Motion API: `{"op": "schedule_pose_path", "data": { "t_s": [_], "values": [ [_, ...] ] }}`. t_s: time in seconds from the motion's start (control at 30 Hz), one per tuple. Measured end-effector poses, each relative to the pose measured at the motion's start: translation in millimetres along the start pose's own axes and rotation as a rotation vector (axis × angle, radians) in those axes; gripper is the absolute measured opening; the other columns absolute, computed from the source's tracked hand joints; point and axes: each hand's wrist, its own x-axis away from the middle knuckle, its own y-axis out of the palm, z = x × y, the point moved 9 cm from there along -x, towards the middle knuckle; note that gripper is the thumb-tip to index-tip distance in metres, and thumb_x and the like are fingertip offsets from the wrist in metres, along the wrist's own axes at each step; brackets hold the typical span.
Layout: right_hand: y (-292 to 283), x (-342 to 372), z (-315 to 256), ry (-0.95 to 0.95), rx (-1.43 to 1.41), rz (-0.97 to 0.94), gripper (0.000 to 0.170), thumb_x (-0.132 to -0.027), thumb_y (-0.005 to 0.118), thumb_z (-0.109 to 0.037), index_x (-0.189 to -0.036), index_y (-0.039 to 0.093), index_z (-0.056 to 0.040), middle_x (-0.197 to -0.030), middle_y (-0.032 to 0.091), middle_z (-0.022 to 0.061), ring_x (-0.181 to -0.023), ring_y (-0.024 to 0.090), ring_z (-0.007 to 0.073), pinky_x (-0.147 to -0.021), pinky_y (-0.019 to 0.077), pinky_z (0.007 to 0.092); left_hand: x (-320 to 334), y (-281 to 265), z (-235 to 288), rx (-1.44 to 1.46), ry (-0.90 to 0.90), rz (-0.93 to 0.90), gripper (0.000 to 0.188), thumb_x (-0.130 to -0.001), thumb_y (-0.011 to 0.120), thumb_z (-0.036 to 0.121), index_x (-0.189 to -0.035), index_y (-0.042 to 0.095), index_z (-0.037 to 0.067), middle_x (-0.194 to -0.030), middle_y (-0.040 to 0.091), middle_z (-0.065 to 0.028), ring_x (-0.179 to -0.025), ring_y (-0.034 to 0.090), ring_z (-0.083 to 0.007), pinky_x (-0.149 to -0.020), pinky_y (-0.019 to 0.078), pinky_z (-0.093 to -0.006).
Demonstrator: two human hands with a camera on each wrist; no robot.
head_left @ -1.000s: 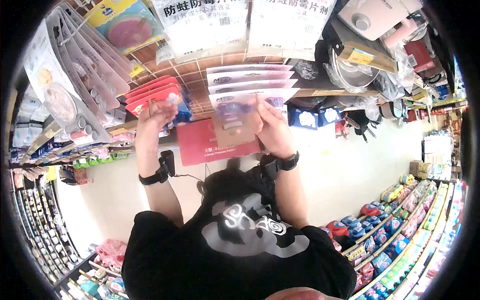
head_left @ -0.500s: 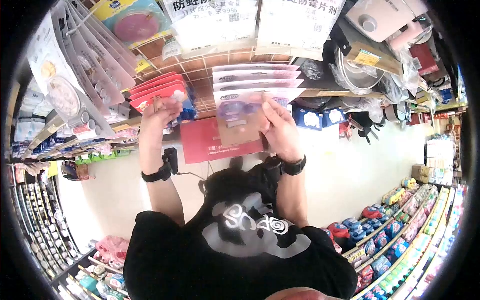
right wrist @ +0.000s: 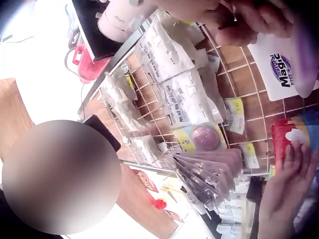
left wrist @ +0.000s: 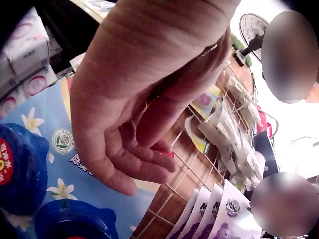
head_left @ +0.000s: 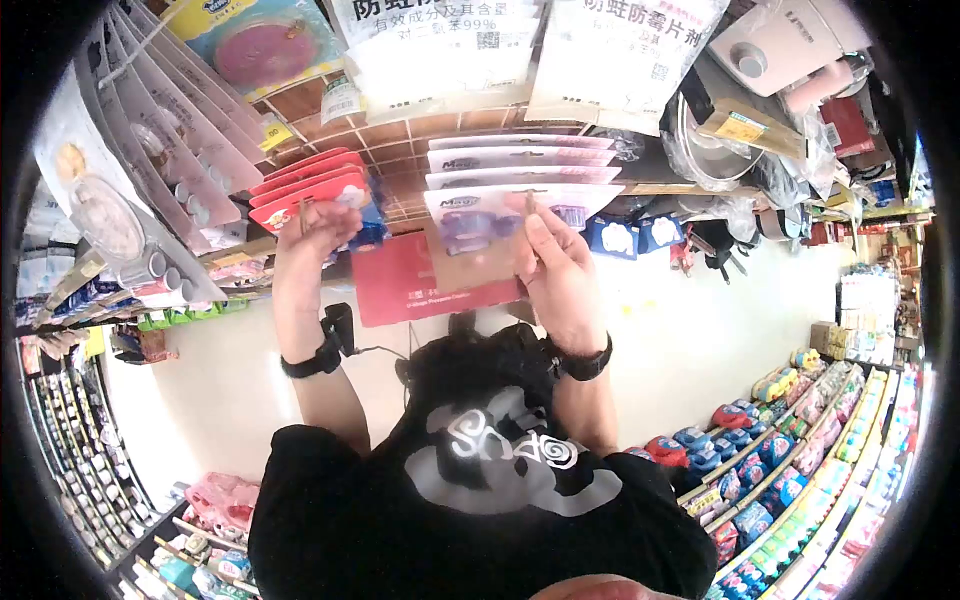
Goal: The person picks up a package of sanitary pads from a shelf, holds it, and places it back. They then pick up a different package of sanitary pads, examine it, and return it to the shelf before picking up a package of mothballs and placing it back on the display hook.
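White-and-purple cardboard packs (head_left: 472,228) already hang from the pale wire rack (head_left: 403,196), handling seemingly unfinished, left hand (head_left: 308,242) loosely relaxed, grip of right hand (head_left: 562,282) unclear.

Two white printed bags (head_left: 440,70) hang before a wire grid (head_left: 393,155), right of a pink disc (head_left: 265,48) on a yellow-and-blue card. Pale carded goods (head_left: 165,130) hang at far left. A pink appliance (head_left: 785,42) sits at upper right. A red printed panel (head_left: 395,285) shows lower down; colourful packages (head_left: 770,460) line shelves at lower right.
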Motion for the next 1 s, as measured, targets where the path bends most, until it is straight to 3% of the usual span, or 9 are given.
{"op": "schedule_pose_path", "data": {
  "t_s": [0.17,0.4,0.63,0.73,0.83,1.0],
  "values": [
    [11.3,2.9,-13.0,-0.018,0.033,0.058,0.038,-0.108,0.048,-0.018,-0.134,0.054,0.0078,-0.068,0.041,-0.0046,-0.065,0.037,0.0067,-0.065,0.0333,0.024,7.6,6.4,8.5,-0.031,-0.016,0.036,0.025,-0.087,0.049,-0.003,-0.107,0.064,-0.002,-0.105,0.071,-0.0143,-0.1,0.069,-0.0246,-0.093,0.0543,-0.036],
    [18.6,7.1,-26.1,-0.031,0.012,0.064,0.037,-0.107,0.05,-0.017,-0.134,0.055,0.0077,-0.069,0.04,-0.0058,-0.065,0.036,0.0065,-0.065,0.0316,0.0247,1.9,5.2,7.0,-0.052,0.011,-0.012,0.026,-0.086,0.049,-0.005,-0.107,0.063,-0.002,-0.105,0.072,-0.0139,-0.099,0.069,-0.0234,-0.094,0.0537,-0.035],
    [-9.2,-2.7,-8.7,0.033,0.026,0.075,0.036,-0.107,0.049,-0.016,-0.135,0.054,0.0068,-0.07,0.036,-0.0064,-0.064,0.033,0.0056,-0.062,0.0297,0.0242,0.0,3.3,0.2,-0.015,0.004,-0.016,0.025,-0.085,0.051,-0.005,-0.106,0.063,-0.001,-0.103,0.072,-0.0143,-0.098,0.069,-0.0232,-0.094,0.0541,-0.0351],
    [-25.7,-9.1,1.6,0.097,-0.163,0.052,0.035,-0.107,0.049,-0.015,-0.134,0.055,0.0066,-0.068,0.035,-0.0065,-0.063,0.033,0.006,-0.062,0.0294,0.0242,3.5,6.8,8.2,-0.052,0.002,-0.011,0.023,-0.087,0.051,-0.003,-0.106,0.063,-0.001,-0.103,0.072,-0.0145,-0.098,0.069,-0.0234,-0.094,0.0541,-0.0349],
    [-32.0,-14.6,3.7,0.058,-0.056,0.011,0.034,-0.107,0.048,-0.015,-0.132,0.055,0.0063,-0.067,0.035,-0.0064,-0.062,0.033,0.0066,-0.063,0.0297,0.0248,4.8,6.9,6.8,-0.031,-0.01,0.012,0.025,-0.084,0.052,-0.004,-0.106,0.064,-0.001,-0.102,0.072,-0.0133,-0.099,0.069,-0.0208,-0.093,0.0513,-0.032],
    [-34.4,-20.0,12.1,0.004,-0.017,-0.032,0.034,-0.109,0.046,-0.022,-0.13,0.058,0.0016,-0.066,0.035,-0.0057,-0.062,0.032,0.008,-0.063,0.0286,0.0252,2.4,4.3,5.6,-0.056,-0.005,-0.007,0.023,-0.089,0.049,-0.004,-0.108,0.062,-0.002,-0.104,0.069,-0.0139,-0.099,0.069,-0.0245,-0.093,0.0549,-0.0375]
  ]
}}
